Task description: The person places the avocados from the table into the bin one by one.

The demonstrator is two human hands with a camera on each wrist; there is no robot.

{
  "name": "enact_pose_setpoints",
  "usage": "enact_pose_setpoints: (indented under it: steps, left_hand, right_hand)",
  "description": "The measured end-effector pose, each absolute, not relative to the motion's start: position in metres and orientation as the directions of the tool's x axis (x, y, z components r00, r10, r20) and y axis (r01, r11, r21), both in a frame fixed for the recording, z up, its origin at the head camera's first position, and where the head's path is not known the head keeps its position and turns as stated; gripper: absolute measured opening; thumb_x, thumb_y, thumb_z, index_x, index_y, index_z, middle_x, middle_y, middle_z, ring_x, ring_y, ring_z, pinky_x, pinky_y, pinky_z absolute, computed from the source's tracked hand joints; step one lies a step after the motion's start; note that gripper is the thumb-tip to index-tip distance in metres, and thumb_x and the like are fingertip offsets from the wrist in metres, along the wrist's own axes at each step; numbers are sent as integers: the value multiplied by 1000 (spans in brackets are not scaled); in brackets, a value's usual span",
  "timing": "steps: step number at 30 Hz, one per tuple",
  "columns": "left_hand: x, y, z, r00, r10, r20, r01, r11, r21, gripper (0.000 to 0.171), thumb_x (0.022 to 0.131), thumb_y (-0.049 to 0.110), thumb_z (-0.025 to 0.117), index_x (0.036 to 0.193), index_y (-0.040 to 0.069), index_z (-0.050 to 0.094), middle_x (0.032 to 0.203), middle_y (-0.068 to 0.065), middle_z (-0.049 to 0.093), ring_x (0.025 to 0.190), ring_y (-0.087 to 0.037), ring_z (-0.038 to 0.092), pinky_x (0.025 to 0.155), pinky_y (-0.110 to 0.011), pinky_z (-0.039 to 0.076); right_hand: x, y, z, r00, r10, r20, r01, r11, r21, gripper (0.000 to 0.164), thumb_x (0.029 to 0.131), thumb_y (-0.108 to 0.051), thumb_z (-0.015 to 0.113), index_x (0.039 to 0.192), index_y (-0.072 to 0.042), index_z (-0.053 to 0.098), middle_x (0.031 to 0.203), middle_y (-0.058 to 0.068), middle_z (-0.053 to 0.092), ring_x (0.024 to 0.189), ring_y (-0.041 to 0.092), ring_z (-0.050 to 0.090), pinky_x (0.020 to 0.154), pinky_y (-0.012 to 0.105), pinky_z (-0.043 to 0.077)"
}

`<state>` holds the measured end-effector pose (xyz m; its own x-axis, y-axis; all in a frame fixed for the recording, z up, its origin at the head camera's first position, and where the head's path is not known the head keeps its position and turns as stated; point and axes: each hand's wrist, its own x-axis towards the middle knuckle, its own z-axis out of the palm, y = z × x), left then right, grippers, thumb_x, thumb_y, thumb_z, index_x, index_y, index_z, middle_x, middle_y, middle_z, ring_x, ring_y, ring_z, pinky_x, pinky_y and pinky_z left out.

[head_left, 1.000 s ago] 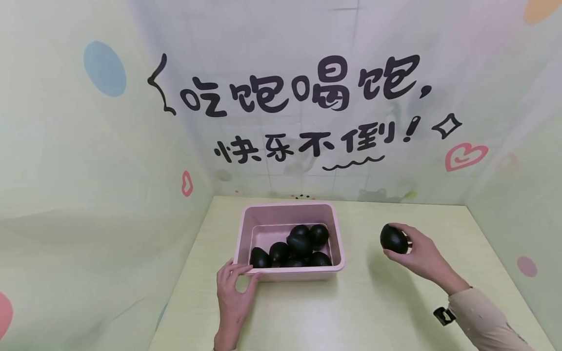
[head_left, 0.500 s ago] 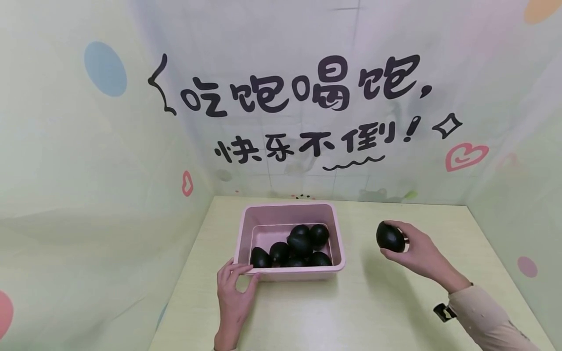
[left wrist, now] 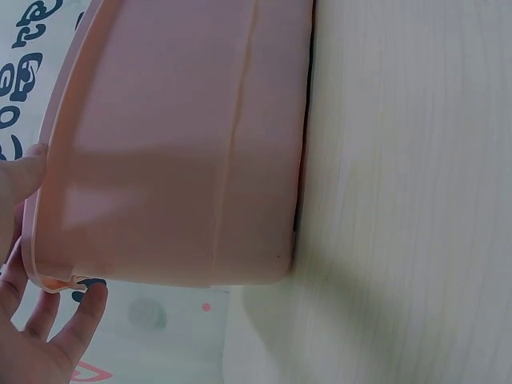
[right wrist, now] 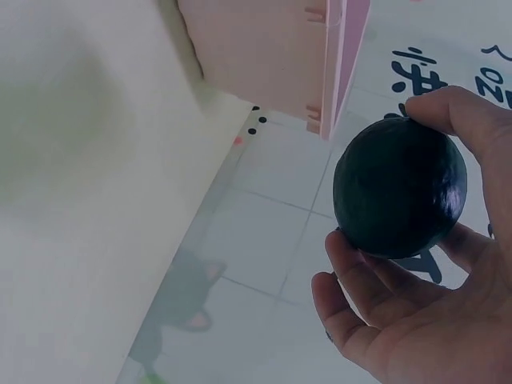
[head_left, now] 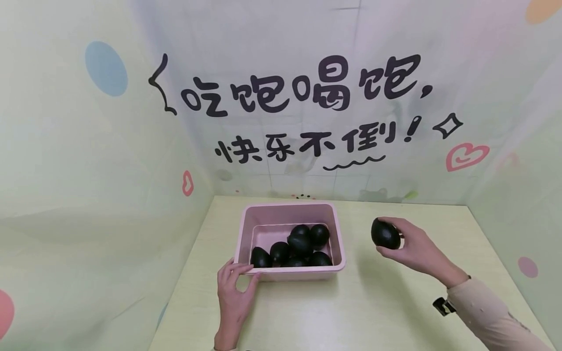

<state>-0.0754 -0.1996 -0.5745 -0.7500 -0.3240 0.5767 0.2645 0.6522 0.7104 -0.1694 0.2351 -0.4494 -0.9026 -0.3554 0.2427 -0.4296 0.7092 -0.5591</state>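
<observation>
A dark avocado (head_left: 386,234) is pinched between the thumb and fingers of my right hand (head_left: 414,246), raised above the table to the right of the box. The right wrist view shows this avocado (right wrist: 400,188) large and glossy, with the fingers under it. My left hand (head_left: 234,292) grips the rim of the pink plastic box (head_left: 290,276) at its front left corner, as the left hand (left wrist: 36,344) also shows in the left wrist view. Several dark avocados (head_left: 300,243) lie in the box, mostly toward its front and right; the front wall partly hides some.
The box stands on a pale wooden table (head_left: 307,317), near its back edge. A printed cloth backdrop (head_left: 285,185) with black lettering rises behind, with cloth walls on the left (head_left: 110,219) and right (head_left: 518,214). A black strap (head_left: 443,306) sticks out at the right cuff.
My right hand has moved slightly left and up, bringing the avocado a little nearer the box. The left hand and the box have stayed in place.
</observation>
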Motion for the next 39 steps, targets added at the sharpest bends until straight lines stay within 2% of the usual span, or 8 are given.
enact_pose_setpoints:
  steps: [6, 21, 39]
  left_hand:
    - [-76, -200, -575, -746, -319, 585, 273, 654, 706, 29, 74, 2, 94, 99, 6, 79, 108, -10, 71, 132, -48, 55, 110, -71, 45]
    - [-76, -200, -576, -742, -323, 587, 275, 653, 706, 30, 75, 3, 94, 99, 9, 79, 109, -10, 71, 132, -48, 55, 110, -72, 44]
    - [-75, -199, -574, -745, -330, 580, 266, 650, 712, 29, 75, 4, 94, 99, 7, 79, 108, -10, 71, 132, -48, 55, 110, -72, 44]
  right_hand:
    - [-176, 227, -445, -886, -384, 261, -463, 702, -541, 68, 84, -24, 91, 143, -8, 63, 138, 14, 69, 117, 30, 68, 89, 42, 64]
    - [-185, 205, -432, -856, -458, 239, -511, 685, -520, 65, 83, -21, 89, 141, -7, 64, 137, 14, 70, 123, 33, 68, 94, 52, 63]
    - [-194, 180, -427, -831, -504, 236, -547, 664, -510, 63, 83, -22, 88, 140, -6, 65, 132, 15, 71, 119, 33, 69, 93, 50, 64]
